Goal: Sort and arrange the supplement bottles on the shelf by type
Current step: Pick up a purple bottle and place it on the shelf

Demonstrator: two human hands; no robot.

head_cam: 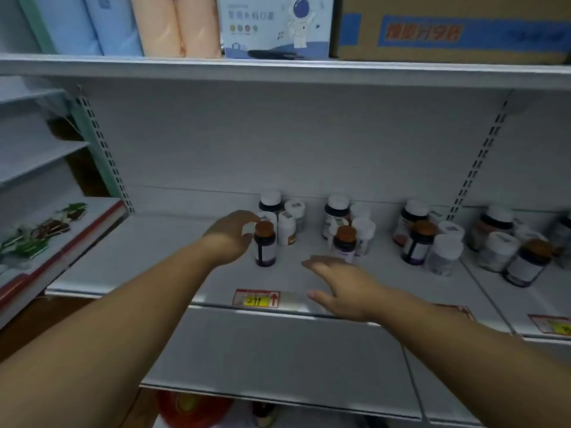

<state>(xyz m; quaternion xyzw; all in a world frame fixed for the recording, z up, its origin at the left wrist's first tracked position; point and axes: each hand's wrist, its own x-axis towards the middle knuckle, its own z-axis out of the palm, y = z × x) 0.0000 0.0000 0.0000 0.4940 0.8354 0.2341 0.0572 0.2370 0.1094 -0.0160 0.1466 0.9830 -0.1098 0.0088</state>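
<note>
White shelf [173, 257] carrying clustered bottles [346, 223] toward back, centre to right. Left hand [230, 234] beside orange-capped bottle [265, 244], fingers curled, not gripping. Right hand [341, 287] over front edge, fingers spread, empty. Price tag [256, 298] below.

bottle [265, 244]: dark purple, orange cap | shelf [154, 242]: white | price tag [256, 298]: red (yellow patch)
</note>
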